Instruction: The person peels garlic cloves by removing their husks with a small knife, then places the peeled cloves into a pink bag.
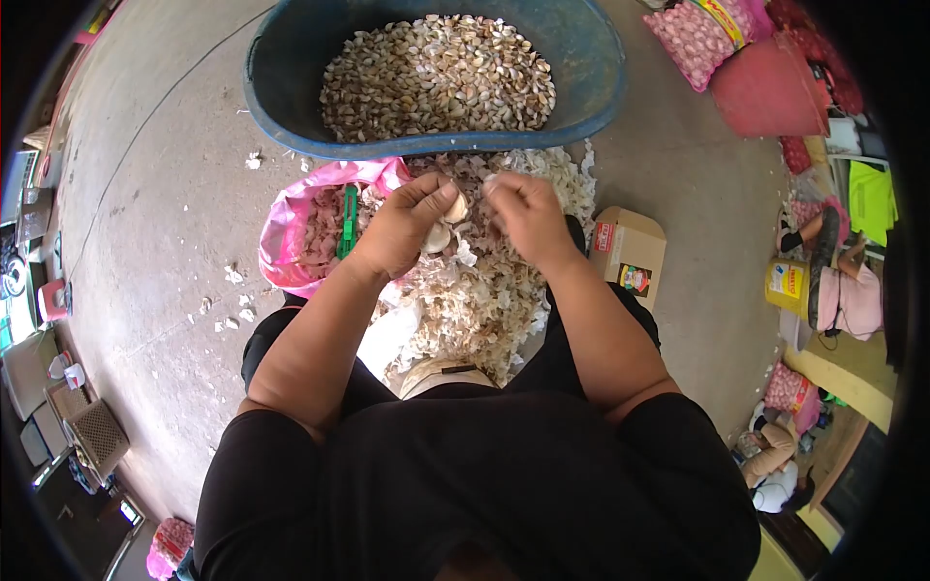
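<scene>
Pale garlic cloves [438,238] are gripped in my left hand [407,223], its thumb pressed against the fingers. To the right, my right hand [528,215] has its thumb and fingertips pinched together; what they hold, if anything, is too small to make out. Both hands are raised over a heap of papery garlic skins [465,315] between my legs. Just beyond them stands a large blue tub [426,147] with many loose cloves [441,77] in it. Beside my left hand, a green tool [349,221] lies on a pink bag [281,232] of reddish skins.
A cardboard box [630,254] stands on the concrete floor [165,223] to the right. Farther right are a pink mesh sack of garlic [690,41], a red tub [770,87], a yellow container [787,286] and two other people. A woven basket [97,441] is at the left.
</scene>
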The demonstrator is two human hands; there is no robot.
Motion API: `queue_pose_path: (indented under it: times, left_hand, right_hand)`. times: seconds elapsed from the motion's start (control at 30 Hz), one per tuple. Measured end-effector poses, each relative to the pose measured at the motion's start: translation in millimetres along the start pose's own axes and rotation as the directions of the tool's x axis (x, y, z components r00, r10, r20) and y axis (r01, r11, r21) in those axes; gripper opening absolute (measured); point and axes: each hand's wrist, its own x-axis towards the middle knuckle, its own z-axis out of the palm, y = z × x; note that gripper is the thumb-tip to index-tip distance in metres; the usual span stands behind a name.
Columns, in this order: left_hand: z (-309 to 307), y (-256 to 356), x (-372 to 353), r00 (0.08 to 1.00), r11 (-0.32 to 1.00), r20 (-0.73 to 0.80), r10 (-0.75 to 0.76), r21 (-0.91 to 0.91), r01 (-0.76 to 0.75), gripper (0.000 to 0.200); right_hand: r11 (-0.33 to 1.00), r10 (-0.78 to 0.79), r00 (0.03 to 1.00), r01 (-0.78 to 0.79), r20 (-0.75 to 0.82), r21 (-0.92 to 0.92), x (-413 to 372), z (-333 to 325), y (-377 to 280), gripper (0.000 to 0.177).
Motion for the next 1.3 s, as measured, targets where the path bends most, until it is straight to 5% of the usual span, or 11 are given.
queue_pose_path:
  times: [0.03, 0.07, 0.17, 0.2, 0.33, 0.43, 0.47, 0.6, 0.9, 1.2, 1.3]
  left_hand:
    - [0.4, -0.7, 1.0, 1.0, 1.0, -0.008, 0.01, -0.009, -0.01, 0.018]
    - [0.3, -1.6, 2.5, 1.0, 1.0, -0.015, 0.02, -0.018, -0.021, 0.018]
    - [-3.7, -9.8, 10.2, 0.99, 0.991, -0.098, 0.103, 0.09, -0.095, 0.015]
    - [-7.3, -17.9, 15.2, 0.977, 0.978, -0.145, 0.155, 0.161, -0.131, 0.015]
    - [1.5, -26.4, 19.5, 0.93, 0.952, -0.238, 0.281, 0.188, -0.239, 0.01]
    - [1.0, -23.9, 19.2, 0.912, 0.936, -0.252, 0.323, 0.228, -0.268, 0.01]
    - [1.2, -21.8, 18.4, 0.912, 0.936, -0.261, 0.317, 0.243, -0.256, 0.01]
    - [3.6, -26.9, 19.6, 0.946, 0.94, -0.194, 0.259, 0.277, -0.201, 0.008]
    - [30.1, -30.8, 14.6, 0.918, 0.949, -0.308, 0.251, -0.108, -0.296, 0.008]
    - [15.2, -33.3, 16.3, 0.895, 0.938, -0.326, 0.304, -0.063, -0.342, 0.019]
    - [15.8, -20.8, 19.5, 0.886, 0.95, -0.345, 0.309, 0.069, -0.305, 0.02]
  right_hand:
    - [0.995, 0.079, 0.995, -0.075, -0.068, 0.06, 4.3, -5.5, 4.5, 0.021]
    - [0.935, -0.075, 0.997, 0.061, -0.026, -0.349, 7.8, -11.8, 7.0, 0.021]
    - [0.916, -0.224, 0.971, 0.179, -0.089, -0.36, 5.2, 2.5, 22.0, 0.023]
    - [0.935, 0.0, 0.999, -0.018, -0.05, -0.353, 4.1, 0.1, 12.8, 0.024]
    - [0.897, -0.041, 0.996, 0.069, 0.074, -0.437, -4.5, 12.7, 3.3, 0.027]
    - [0.904, 0.341, 0.891, -0.224, 0.299, -0.365, 1.1, 1.9, -2.2, 0.021]
    - [0.835, 0.259, 0.96, -0.165, 0.11, -0.524, 3.4, -0.8, 2.4, 0.019]
    - [0.98, 0.051, 0.998, -0.055, -0.026, -0.192, 3.2, 9.9, 8.1, 0.019]
    - [0.987, -0.126, 0.969, 0.102, -0.211, -0.122, -9.2, 37.9, 10.1, 0.008]
    - [0.97, -0.238, 0.93, 0.215, -0.28, -0.111, -1.7, 41.0, 24.0, 0.007]
    - [0.865, 0.258, 0.964, -0.202, -0.062, 0.459, 3.0, 26.8, 11.4, 0.011]
